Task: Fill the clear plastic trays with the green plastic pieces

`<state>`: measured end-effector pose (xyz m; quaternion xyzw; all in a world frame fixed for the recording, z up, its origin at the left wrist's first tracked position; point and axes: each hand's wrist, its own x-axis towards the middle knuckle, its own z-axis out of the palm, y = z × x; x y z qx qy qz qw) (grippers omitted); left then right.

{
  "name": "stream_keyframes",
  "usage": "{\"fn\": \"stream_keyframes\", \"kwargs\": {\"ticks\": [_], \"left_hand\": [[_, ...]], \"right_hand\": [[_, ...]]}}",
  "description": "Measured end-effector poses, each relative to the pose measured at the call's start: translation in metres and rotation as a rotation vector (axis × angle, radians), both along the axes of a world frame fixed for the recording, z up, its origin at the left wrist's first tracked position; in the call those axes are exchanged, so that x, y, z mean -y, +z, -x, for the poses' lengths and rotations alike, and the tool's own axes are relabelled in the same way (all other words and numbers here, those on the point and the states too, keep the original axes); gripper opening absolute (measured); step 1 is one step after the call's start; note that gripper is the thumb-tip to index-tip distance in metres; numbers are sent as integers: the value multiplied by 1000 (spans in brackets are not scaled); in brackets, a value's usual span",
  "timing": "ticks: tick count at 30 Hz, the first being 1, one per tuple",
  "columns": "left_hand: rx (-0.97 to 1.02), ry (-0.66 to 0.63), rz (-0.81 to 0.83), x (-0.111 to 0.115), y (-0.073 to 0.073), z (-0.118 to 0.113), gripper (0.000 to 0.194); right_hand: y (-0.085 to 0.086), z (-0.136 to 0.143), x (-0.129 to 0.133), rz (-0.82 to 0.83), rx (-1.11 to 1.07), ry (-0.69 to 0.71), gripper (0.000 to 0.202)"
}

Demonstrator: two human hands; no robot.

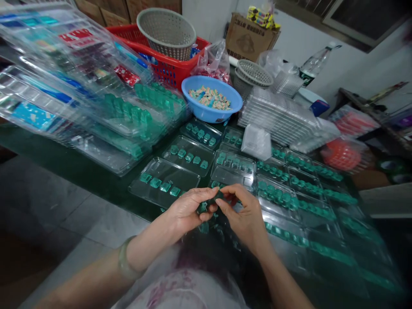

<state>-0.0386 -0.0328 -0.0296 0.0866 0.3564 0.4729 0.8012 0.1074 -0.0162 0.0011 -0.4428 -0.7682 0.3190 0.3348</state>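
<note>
My left hand [193, 208] is closed around several small green translucent pieces [202, 208], held low over the near edge of the table. Close beside it, my right hand [243, 210] pinches at one of these pieces between thumb and forefinger; the fingers hide most of it. Just left of the hands lies a clear plastic tray [154, 171] with a row of green pieces along it. Behind the hands, another clear tray [234, 174] also carries a green row. Some loose green pieces [204, 227] show below my left hand.
Stacked clear packages [122, 141] rise at the left. A light blue basin [206, 113] of small pale pieces stands behind, near a red basket [174, 68] and a grey basket [167, 32]. Stacked clear trays [280, 116] stand back right. More filled trays [309, 184] cover the right side.
</note>
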Motion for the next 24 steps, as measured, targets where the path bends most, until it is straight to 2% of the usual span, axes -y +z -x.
{"fn": "stream_keyframes", "kwargs": {"ticks": [3, 6, 11, 15, 24], "left_hand": [[-64, -60, -74, -1, 4, 2, 17], [-81, -62, -99, -3, 10, 4, 20], [-39, 39, -88, -3, 12, 10, 16], [-19, 37, -94, -1, 8, 14, 14], [-27, 55, -88, -1, 11, 15, 10]], "right_hand": [[4, -3, -3, 46, 18, 34, 9], [6, -7, -18, 52, 50, 54, 9], [-12, -13, -79, -175, 174, -140, 17], [-28, -13, -115, -264, 318, -115, 17], [-27, -10, -119, -349, 406, -3, 16]]}}
